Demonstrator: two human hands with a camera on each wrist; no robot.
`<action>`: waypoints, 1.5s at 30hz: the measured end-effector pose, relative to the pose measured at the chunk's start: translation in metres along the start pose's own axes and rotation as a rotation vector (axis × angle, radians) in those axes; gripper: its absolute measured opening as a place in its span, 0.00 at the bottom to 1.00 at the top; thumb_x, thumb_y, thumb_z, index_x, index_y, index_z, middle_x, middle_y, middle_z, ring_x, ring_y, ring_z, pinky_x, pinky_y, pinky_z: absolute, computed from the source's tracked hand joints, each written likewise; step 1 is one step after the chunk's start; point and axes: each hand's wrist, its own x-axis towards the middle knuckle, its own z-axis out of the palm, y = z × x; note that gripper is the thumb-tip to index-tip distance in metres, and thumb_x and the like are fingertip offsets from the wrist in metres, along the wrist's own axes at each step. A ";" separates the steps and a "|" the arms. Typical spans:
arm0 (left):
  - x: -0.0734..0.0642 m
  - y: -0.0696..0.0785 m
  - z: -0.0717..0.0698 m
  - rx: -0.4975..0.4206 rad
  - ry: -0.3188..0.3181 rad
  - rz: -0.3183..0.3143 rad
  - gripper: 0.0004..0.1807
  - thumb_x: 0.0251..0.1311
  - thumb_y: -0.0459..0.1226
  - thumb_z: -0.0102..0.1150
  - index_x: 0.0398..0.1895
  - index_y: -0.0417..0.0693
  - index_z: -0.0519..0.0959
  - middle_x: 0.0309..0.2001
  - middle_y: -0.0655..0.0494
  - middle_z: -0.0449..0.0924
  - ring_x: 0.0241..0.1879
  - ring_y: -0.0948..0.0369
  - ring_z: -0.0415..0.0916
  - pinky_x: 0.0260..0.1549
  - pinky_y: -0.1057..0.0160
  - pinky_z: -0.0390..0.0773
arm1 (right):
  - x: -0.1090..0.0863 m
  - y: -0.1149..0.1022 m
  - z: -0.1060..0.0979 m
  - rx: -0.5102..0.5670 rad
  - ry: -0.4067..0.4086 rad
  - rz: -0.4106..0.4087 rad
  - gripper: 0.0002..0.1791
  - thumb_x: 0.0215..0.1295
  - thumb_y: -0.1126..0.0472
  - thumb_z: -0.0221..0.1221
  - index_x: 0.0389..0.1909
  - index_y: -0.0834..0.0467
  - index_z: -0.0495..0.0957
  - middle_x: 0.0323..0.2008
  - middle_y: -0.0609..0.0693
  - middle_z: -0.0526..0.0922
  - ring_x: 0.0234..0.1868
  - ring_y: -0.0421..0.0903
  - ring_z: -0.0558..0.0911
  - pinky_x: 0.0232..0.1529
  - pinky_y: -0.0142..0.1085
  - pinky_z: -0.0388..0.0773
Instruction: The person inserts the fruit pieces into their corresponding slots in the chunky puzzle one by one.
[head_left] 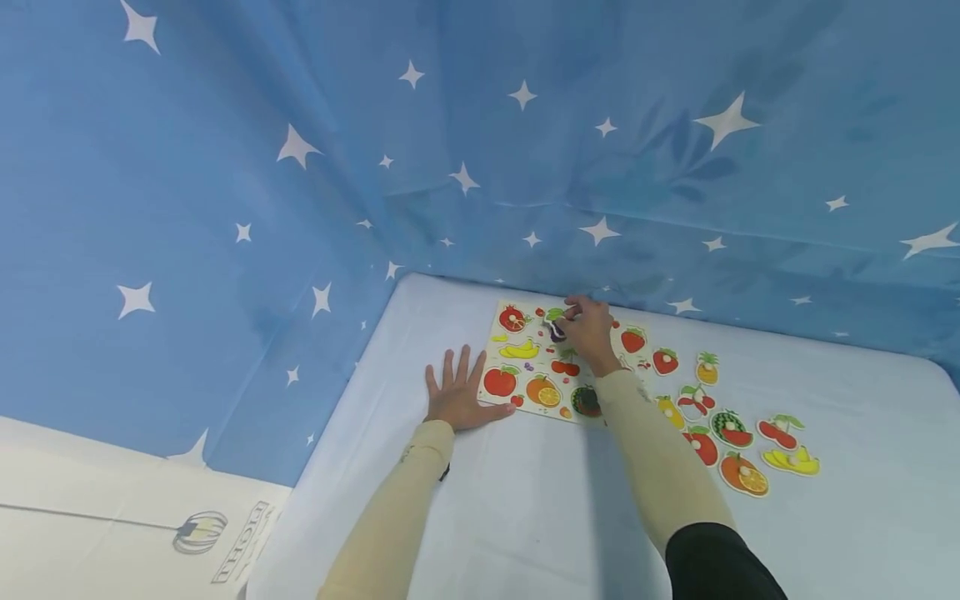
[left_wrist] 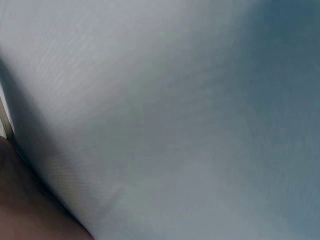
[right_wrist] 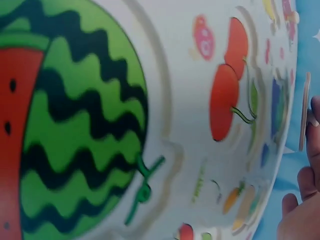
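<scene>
A fruit puzzle board (head_left: 542, 364) lies at the back of the white table, with printed fruit in its recesses. My right hand (head_left: 588, 333) is over its upper middle and pinches a puzzle piece with a dark purple fruit and green leaves (head_left: 556, 330). In the right wrist view that piece (right_wrist: 304, 112) shows edge-on, by the fingertips, off the board's surface. My left hand (head_left: 459, 402) rests flat with fingers spread at the board's left edge, thumb at the lower corner. Only a bit of the left hand (left_wrist: 30, 210) shows in its wrist view.
Right of the board lie several loose knobbed pieces, among them a strawberry (head_left: 664, 361), a pineapple (head_left: 707, 373), a watermelon (head_left: 726, 425), an orange (head_left: 738, 477) and bananas (head_left: 787, 462). A blue star-patterned curtain (head_left: 525, 167) hangs right behind the table (head_left: 525, 500).
</scene>
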 end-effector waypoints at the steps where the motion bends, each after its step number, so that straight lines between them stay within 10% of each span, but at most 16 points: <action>1: 0.000 0.001 0.001 0.004 0.001 0.003 0.69 0.50 0.82 0.54 0.90 0.64 0.42 0.89 0.52 0.30 0.85 0.44 0.25 0.75 0.28 0.29 | -0.001 0.001 0.000 -0.017 0.008 0.002 0.22 0.72 0.67 0.66 0.64 0.70 0.79 0.43 0.64 0.84 0.68 0.67 0.67 0.75 0.65 0.50; 26: -0.001 0.003 -0.001 0.026 -0.008 -0.003 0.68 0.52 0.80 0.56 0.90 0.64 0.42 0.89 0.52 0.31 0.85 0.44 0.26 0.75 0.29 0.30 | -0.008 0.008 0.011 -0.138 0.040 -0.006 0.12 0.70 0.66 0.69 0.48 0.68 0.82 0.38 0.64 0.84 0.64 0.68 0.71 0.68 0.64 0.58; 33: -0.004 0.004 -0.005 0.016 -0.018 -0.003 0.68 0.53 0.80 0.57 0.90 0.63 0.42 0.89 0.52 0.31 0.85 0.44 0.26 0.76 0.29 0.30 | -0.009 0.006 0.009 -0.169 -0.012 -0.010 0.20 0.71 0.62 0.69 0.58 0.69 0.81 0.37 0.63 0.84 0.64 0.70 0.69 0.67 0.66 0.57; 38: -0.004 0.004 -0.007 0.001 -0.018 0.009 0.68 0.53 0.80 0.56 0.90 0.62 0.41 0.88 0.51 0.29 0.85 0.44 0.25 0.75 0.29 0.29 | -0.008 0.007 -0.001 -0.095 -0.086 -0.022 0.37 0.72 0.56 0.70 0.76 0.66 0.69 0.56 0.66 0.82 0.72 0.73 0.60 0.71 0.71 0.45; 45: -0.003 0.003 -0.006 0.027 -0.024 0.002 0.68 0.53 0.81 0.55 0.90 0.63 0.40 0.88 0.52 0.28 0.85 0.43 0.25 0.75 0.28 0.30 | -0.013 0.011 -0.020 -0.026 -0.185 -0.011 0.50 0.71 0.50 0.71 0.85 0.57 0.56 0.83 0.63 0.56 0.82 0.70 0.48 0.76 0.72 0.35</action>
